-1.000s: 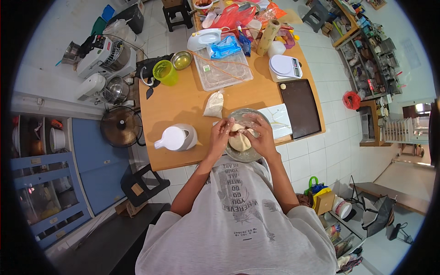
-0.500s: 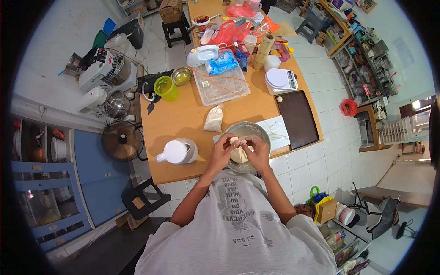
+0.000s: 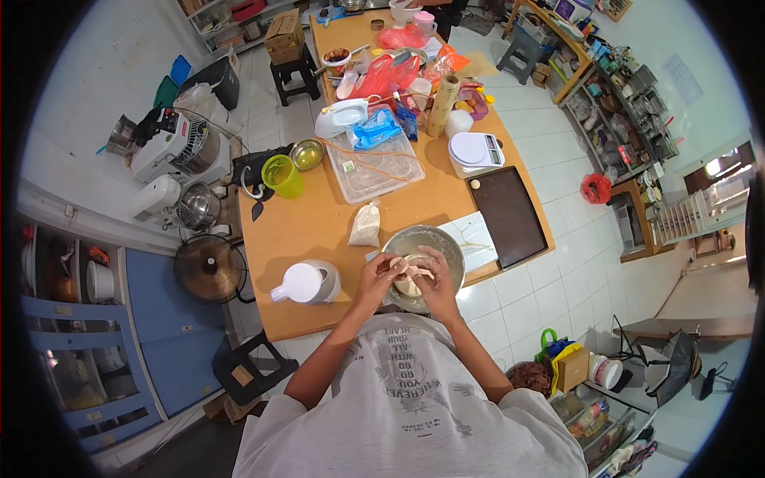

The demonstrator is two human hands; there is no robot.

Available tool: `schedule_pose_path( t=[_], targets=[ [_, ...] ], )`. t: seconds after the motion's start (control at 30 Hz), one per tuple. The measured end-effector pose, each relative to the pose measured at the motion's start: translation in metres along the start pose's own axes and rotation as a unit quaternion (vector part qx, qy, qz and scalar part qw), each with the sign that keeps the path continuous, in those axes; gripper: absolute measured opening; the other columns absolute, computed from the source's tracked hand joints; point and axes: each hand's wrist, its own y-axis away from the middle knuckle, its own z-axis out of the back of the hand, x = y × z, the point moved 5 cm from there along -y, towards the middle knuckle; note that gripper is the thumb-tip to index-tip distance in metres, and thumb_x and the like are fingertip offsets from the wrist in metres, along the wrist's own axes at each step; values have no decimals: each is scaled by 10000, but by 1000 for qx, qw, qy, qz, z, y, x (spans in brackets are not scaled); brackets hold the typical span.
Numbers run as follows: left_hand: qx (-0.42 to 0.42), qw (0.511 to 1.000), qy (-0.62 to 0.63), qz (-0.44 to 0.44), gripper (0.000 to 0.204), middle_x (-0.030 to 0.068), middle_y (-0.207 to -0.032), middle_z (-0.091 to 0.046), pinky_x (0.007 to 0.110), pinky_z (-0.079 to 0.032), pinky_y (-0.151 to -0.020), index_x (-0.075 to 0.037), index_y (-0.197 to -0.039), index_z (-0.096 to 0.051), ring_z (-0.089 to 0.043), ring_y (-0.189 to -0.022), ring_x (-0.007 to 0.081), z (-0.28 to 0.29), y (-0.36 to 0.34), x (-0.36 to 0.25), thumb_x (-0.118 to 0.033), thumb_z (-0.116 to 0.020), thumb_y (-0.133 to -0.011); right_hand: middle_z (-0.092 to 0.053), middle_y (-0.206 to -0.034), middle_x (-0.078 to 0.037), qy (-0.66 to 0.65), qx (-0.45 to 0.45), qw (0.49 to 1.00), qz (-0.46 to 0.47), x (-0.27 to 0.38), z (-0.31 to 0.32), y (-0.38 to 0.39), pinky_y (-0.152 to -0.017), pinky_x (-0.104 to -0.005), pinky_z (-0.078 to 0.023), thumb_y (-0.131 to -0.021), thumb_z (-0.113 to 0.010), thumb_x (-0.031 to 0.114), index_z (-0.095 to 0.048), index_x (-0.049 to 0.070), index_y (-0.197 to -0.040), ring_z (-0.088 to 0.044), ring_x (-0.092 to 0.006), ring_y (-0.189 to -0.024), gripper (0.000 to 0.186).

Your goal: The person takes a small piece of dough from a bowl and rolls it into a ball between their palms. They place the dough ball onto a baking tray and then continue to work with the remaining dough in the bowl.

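Over a metal mixing bowl (image 3: 454, 247), both hands are at a pale piece of dough (image 3: 402, 269). My left hand (image 3: 376, 280) pinches it from the left with closed fingers. My right hand (image 3: 438, 285) grips it from the right, with the fingers curled. A larger pale lump of dough (image 3: 408, 288) lies in the bowl under my hands and is partly hidden by them. To the right, one small dough ball (image 3: 476, 184) sits at the upper left corner of a dark baking tray (image 3: 508, 219).
A bag of white powder (image 3: 366, 225) stands behind the bowl, and a white lidded jug (image 3: 307, 283) at left. Beyond are a kitchen scale (image 3: 476, 151), a plastic box lid (image 3: 374, 171), a hand mixer (image 3: 341, 119) and a green cup (image 3: 282, 176). A white sheet (image 3: 474, 243) lies beside the bowl.
The view has shifted a little, bringing part of a person into sight at the table's far end. My fingertips have moved slightly apart, and the dough between them looks more spread out.
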Motion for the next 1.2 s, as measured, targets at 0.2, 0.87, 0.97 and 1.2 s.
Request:
schedule_pose_path(
  t=[0.2, 0.87, 0.97, 1.2],
  targets=[
    [-47, 984, 129, 109, 298, 53, -1038, -695, 285, -578, -821, -31, -1126, -658, -679, -908, 113, -15, -1, 24, -321, -674, -1057, -670, -1318, -145, 63, 49, 994, 74, 35, 14, -9, -1002, -397, -572, -877, -762, 0, -727, 45, -1249, -680, -290, -1206, 376],
    [-112, 935, -292, -169, 273, 163, -1139, -703, 346, -607, -867, -5, -1184, -652, -740, -1009, 270, -64, 2, -33, -41, -756, -934, -738, -1027, -74, -295, -109, 918, -243, -35, 50, -23, -868, -270, -573, -971, -742, 76, -721, -57, -1098, -690, -123, -918, 185],
    [-159, 950, -197, -180, 279, 130, -1154, -691, 330, -594, -897, 0, -1219, -634, -715, -1043, 222, -60, 6, -4, -61, -737, -966, -738, -1034, -80, -286, -112, 923, -232, -49, 59, -21, -876, -276, -566, -985, -728, 91, -722, -60, -1123, -689, -130, -939, 205],
    [-266, 954, 105, -92, 280, 75, -1224, -646, 315, -543, -1011, 4, -1316, -608, -638, -1155, 157, -28, 22, -5, -152, -606, -1084, -718, -1151, -197, 39, -33, 997, -63, -38, 80, -44, -969, -370, -551, -982, -666, 58, -710, -50, -1228, -712, -290, -1038, 271]
  ],
)
